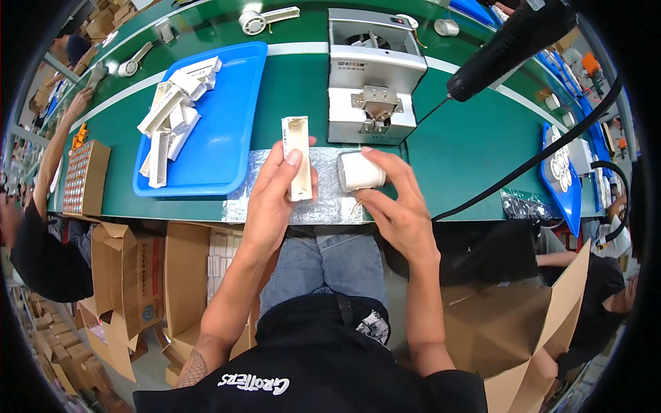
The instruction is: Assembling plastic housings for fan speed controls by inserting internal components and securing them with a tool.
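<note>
My left hand (270,191) grips a long, white, hollow rectangular plastic housing (301,180), held upright with its open side toward me and my thumb across it. Between the thumb and fingers of my right hand (407,215) is a white cylindrical plastic part (361,172), with thin wires hanging below it. The two parts are apart, both above a silvery bubble-wrap sheet (236,208) at the table's near edge. To the left, a blue tray (224,162) bears a pile of similar white housings (169,113).
A grey metal bench machine (375,72) stands ahead. A black electric screwdriver (513,51) hangs at upper right, near a black cable (527,165). Handheld fans (253,24) lie at the back. Cardboard boxes (186,275) flank my legs. A co-worker's hand (82,98) reaches in at left.
</note>
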Demonstrator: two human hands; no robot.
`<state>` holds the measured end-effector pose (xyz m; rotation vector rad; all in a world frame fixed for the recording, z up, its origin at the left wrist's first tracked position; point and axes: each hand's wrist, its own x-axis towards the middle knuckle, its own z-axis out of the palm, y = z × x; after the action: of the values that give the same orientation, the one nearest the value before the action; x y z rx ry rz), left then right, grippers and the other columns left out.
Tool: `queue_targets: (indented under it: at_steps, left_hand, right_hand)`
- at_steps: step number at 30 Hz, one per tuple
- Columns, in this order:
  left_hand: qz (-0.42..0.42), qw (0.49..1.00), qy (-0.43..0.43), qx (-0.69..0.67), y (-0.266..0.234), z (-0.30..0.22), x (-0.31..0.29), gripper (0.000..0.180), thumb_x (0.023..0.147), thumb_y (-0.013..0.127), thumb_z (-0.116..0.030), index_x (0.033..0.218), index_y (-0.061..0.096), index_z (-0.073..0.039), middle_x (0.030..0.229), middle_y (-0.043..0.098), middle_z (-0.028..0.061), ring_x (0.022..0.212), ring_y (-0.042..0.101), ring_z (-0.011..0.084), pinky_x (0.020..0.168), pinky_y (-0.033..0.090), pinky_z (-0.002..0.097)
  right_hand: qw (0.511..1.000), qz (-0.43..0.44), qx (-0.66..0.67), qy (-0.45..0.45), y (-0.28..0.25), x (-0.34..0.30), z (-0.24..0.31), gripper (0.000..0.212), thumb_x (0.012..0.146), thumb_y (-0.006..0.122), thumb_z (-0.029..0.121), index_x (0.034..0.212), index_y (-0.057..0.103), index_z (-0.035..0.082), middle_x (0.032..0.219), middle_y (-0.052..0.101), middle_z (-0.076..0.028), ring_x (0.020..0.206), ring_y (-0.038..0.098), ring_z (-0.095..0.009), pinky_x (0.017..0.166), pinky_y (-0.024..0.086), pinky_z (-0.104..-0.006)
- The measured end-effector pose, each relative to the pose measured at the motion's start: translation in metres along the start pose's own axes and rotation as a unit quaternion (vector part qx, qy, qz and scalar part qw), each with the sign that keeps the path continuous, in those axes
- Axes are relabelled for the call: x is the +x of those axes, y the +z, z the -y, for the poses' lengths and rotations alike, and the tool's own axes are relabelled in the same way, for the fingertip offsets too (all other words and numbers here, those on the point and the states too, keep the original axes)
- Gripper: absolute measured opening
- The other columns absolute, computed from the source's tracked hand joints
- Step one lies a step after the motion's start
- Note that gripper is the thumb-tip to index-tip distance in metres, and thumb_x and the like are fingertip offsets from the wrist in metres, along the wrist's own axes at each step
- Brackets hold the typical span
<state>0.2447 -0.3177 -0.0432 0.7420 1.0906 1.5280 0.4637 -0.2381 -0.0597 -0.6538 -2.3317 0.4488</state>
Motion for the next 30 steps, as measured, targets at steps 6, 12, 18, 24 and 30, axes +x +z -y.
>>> queue_targets:
  at_steps: [6, 12, 18, 24, 30]
  left_hand:
    - [-0.021, 0.996, 0.086, 0.005, 0.001, 0.000, 0.007, 0.046, 0.114, 0.057, -0.027, 0.151, 0.050, -0.001, 0.131, 0.069, 0.0143, 0.123, 0.066, 0.0221, 0.106, 0.051, 0.0392]
    - [-0.003, 0.991, 0.101, -0.085, 0.013, -0.003, 0.009, 0.048, 0.111, 0.064, -0.027, 0.148, 0.048, -0.001, 0.134, 0.069, 0.0201, 0.128, 0.067, 0.0272, 0.114, 0.050, 0.0437]
    - [0.010, 0.986, 0.161, -0.050, 0.031, -0.012, 0.009, 0.048, 0.109, 0.067, -0.021, 0.148, 0.047, 0.001, 0.133, 0.069, 0.0187, 0.127, 0.068, 0.0275, 0.110, 0.053, 0.0426]
    - [0.014, 0.981, 0.193, -0.009, 0.033, -0.009, 0.009, 0.047, 0.107, 0.070, -0.015, 0.146, 0.049, 0.001, 0.128, 0.070, 0.0145, 0.124, 0.067, 0.0232, 0.108, 0.054, 0.0395]
    - [0.033, 0.981, 0.185, 0.052, 0.032, -0.010, 0.009, 0.047, 0.107, 0.069, -0.014, 0.148, 0.051, 0.001, 0.127, 0.070, 0.0155, 0.121, 0.069, 0.0244, 0.107, 0.055, 0.0402]
  right_hand:
    - [0.991, -0.106, 0.058, 0.062, 0.002, 0.004, 0.012, 0.031, 0.083, 0.083, -0.004, 0.111, 0.087, 0.009, 0.116, 0.075, -0.008, 0.101, 0.068, -0.018, 0.074, 0.051, -0.0293]
    - [0.942, -0.161, 0.246, 0.162, 0.022, 0.021, 0.036, 0.017, 0.087, 0.083, -0.005, 0.103, 0.082, 0.001, 0.087, 0.075, -0.009, 0.068, 0.062, -0.016, 0.060, 0.046, -0.0299]
    - [0.959, -0.187, 0.181, 0.113, 0.028, 0.032, 0.036, 0.012, 0.082, 0.085, -0.004, 0.088, 0.076, 0.000, 0.076, 0.068, -0.006, 0.064, 0.059, -0.017, 0.055, 0.041, -0.0307]
    - [0.969, -0.177, 0.152, 0.078, 0.028, 0.031, 0.034, 0.012, 0.079, 0.082, -0.007, 0.086, 0.075, 0.001, 0.074, 0.066, -0.005, 0.064, 0.057, -0.015, 0.051, 0.037, -0.0308]
    - [0.962, -0.166, 0.178, 0.125, 0.023, 0.024, 0.037, 0.014, 0.081, 0.083, -0.004, 0.092, 0.075, 0.002, 0.079, 0.068, -0.007, 0.071, 0.062, -0.022, 0.062, 0.048, -0.0345]
